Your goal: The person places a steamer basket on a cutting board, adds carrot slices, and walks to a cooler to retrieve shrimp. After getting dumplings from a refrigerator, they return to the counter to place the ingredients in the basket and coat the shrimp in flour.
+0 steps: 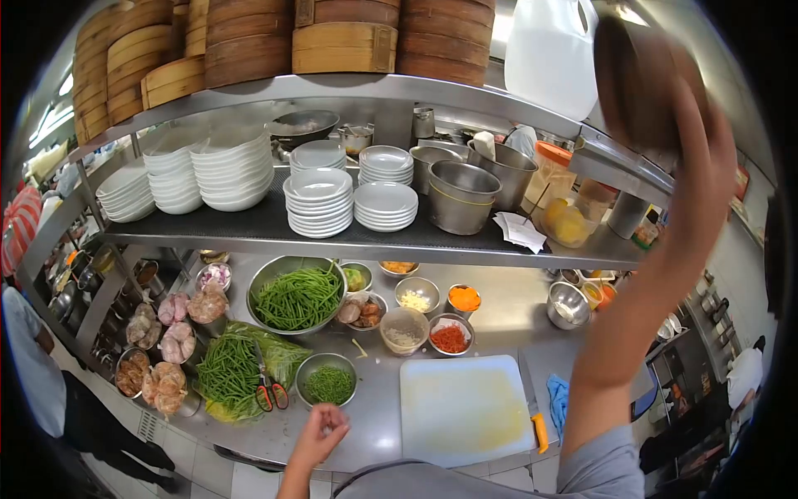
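My right hand is raised high at the upper right, its fingers round a dark brown, round-sided container smeared by motion. Low in front of me, my left hand has its fingers curled in, with nothing showing in them. Just beyond it stands a steel bowl of finely cut green beans. Scissors with red and black handles lie by a heap of long green beans on a plastic bag. A white cutting board lies to the right, with an orange-handled knife along its side.
Bamboo steamers and a white jug stand on the top shelf. Stacked white bowls, plates and steel pots fill the shelf below. A large bowl of green beans sits behind. People stand at left and right.
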Demonstrator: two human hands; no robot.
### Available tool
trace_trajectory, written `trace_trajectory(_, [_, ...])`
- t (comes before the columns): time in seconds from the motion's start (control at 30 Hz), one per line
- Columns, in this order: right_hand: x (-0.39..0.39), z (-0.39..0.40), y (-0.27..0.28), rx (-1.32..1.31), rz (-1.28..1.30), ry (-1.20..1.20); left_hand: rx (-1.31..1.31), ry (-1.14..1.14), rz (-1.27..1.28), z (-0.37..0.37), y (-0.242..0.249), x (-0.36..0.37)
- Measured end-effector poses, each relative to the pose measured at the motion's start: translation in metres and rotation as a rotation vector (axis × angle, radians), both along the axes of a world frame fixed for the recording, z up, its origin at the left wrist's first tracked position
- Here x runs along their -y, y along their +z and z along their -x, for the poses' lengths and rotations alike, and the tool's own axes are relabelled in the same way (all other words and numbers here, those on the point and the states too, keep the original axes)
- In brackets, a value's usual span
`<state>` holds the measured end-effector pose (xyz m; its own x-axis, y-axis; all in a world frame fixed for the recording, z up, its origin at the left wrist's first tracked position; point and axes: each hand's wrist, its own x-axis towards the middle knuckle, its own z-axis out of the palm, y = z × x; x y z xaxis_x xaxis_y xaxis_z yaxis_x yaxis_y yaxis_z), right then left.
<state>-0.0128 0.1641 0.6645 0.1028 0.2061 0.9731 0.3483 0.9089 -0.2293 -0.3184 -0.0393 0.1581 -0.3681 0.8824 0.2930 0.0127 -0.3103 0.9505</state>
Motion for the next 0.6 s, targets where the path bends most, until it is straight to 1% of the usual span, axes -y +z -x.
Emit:
trace_trajectory(0.03, [0.0,-0.027,-0.045,-0.056,0.048,0.089,-0.222,0.029,0.002,0.0,0.036,-0.014])
trace_trajectory(0.07, [-0.01,-0.048,-0.103,-0.179,0.056,0.098,-0.444,0.061,0.011,0.001,0.075,-0.028])
trace_trajectory(0.1, [-0.016,-0.076,-0.155,0.134,-0.054,0.047,-0.608,0.083,-0.151,0.001,0.118,-0.047])
trace_trajectory(0.13, [-0.011,-0.079,-0.202,0.221,0.225,0.424,-0.771,0.102,-0.312,-0.001,0.157,-0.069])
trace_trajectory(0.17, [-0.003,-0.069,-0.234,0.458,0.291,0.26,-0.791,0.087,-0.416,-0.002,0.187,-0.093])
trace_trajectory(0.2, [-0.001,-0.054,-0.28,0.552,0.492,0.326,-0.813,0.143,-0.47,-0.009,0.221,-0.115])
trace_trajectory(0.23, [-0.001,-0.043,-0.339,0.617,0.751,0.4,-0.869,0.23,-0.474,-0.019,0.252,-0.136])
trace_trajectory(0.27, [-0.013,-0.038,-0.411,0.672,0.711,0.405,-0.903,0.262,-0.571,-0.028,0.283,-0.163])
trace_trajectory(0.3, [-0.016,-0.037,-0.464,0.831,0.743,0.375,-0.935,0.235,-0.609,-0.031,0.309,-0.192])
trace_trajectory(0.33, [-0.013,-0.039,-0.504,0.986,0.772,0.343,-0.991,0.281,-0.677,-0.037,0.33,-0.223])
trace_trajectory(0.37, [-0.001,-0.044,-0.536,0.984,0.779,0.359,-1.033,0.299,-0.631,-0.044,0.351,-0.251])
trace_trajectory(0.4, [0.011,-0.05,-0.562,1.127,0.686,0.284,-1.113,0.298,-0.553,-0.045,0.364,-0.291])
trace_trajectory(0.43, [0.017,-0.053,-0.576,1.268,0.577,0.212,-1.191,0.304,-0.469,-0.042,0.371,-0.33])
trace_trajectory(0.47, [0.019,-0.055,-0.583,1.278,0.567,0.247,-1.256,0.242,-0.319,-0.044,0.376,-0.356])
trace_trajectory(0.5, [0.019,-0.057,-0.589,1.226,0.67,0.289,-1.31,0.185,-0.159,-0.047,0.38,-0.378])
trace_trajectory(0.53, [0.018,-0.056,-0.591,1.177,0.768,0.334,-1.536,0.097,0.218,-0.054,0.393,-0.402])
trace_trajectory(0.57, [0.017,-0.054,-0.589,1.116,0.803,0.366,-1.567,0.056,0.44,-0.055,0.392,-0.419])
trace_trajectory(0.6, [0.015,-0.051,-0.588,1.139,0.783,0.414,-1.607,-0.051,0.509,-0.038,0.385,-0.468])
